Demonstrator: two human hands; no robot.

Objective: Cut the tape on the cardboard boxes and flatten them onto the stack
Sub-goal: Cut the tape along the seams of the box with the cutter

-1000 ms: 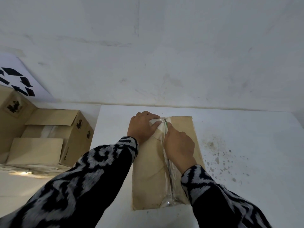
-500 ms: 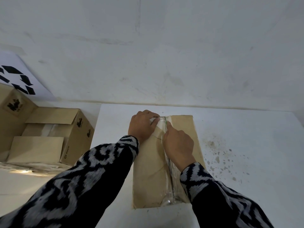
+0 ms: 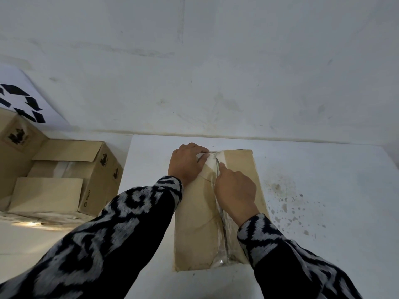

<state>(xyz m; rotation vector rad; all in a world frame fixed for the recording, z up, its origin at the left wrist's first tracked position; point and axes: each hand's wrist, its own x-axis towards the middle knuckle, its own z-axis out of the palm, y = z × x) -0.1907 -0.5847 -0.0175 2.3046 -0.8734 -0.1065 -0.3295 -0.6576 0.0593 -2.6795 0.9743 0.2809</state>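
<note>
- Head view: I see a brown box (image 3: 200,223) lying flat on a white table (image 3: 323,169), its long side running away from me, its far end near the table's back edge by the wall (image 3: 194,61).
- A strip of clear tape (image 3: 224,238) runs along the box's middle seam from the near end to the far end; it looks wrinkled and glossy.
- My left hand (image 3: 185,165) rests on the far left corner of the box, fingers curled over the far edge, thumb pressed onto a pale patch next to the seam.
- My right hand (image 3: 235,190) sits on the seam just right of the left hand, fingers curled round a thin blade (image 3: 217,164); the blade tip points away from me and lies on the tape near the box's far end. I can't make out the handle; the hand hides it.
- Both sleeves (image 3: 108,244) are black with a grey pattern.
- The table right of the box carries brown spots (image 3: 285,203).
- Left of the table, lower down, a stack (image 3: 54,190) of brown cardboard sits well apart from the box: one open box with black print on its side, flat pieces in front.
- Behind the stack, a white sheet with a black recycling sign (image 3: 23,104) leans at the wall.
</note>
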